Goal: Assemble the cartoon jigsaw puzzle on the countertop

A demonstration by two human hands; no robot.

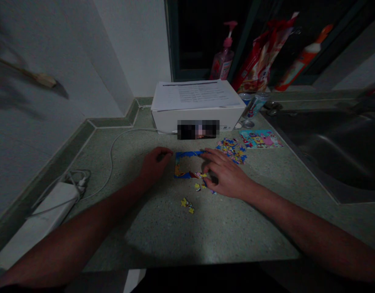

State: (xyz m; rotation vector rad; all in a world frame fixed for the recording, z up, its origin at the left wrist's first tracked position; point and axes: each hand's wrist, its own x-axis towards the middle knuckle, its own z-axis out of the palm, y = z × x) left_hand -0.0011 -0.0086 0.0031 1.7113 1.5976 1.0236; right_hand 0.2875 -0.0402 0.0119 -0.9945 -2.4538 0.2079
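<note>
A small jigsaw puzzle [177, 165] lies on the counter with its border joined and grey-green surface showing through the middle. My right hand [227, 173] reaches over its right side, fingers pointing left. Between that thumb and index finger is a yellow puzzle piece [203, 176], at the puzzle's lower right corner. Left of the puzzle rests my left hand [155, 165], loosely curled, thumb and index tips together and nothing visible in them. Loose yellow pieces [187, 204] lie nearer to me. Beyond my right hand is a pile of mixed pieces [232, 149].
A colourful picture card [261, 139] lies beside the pile, near the metal sink [336, 150]. Behind the puzzle stands a white box [166, 118] topped by a printed sheet [199, 94]. A white cable [110, 158] runs to a power strip [50, 211] at left.
</note>
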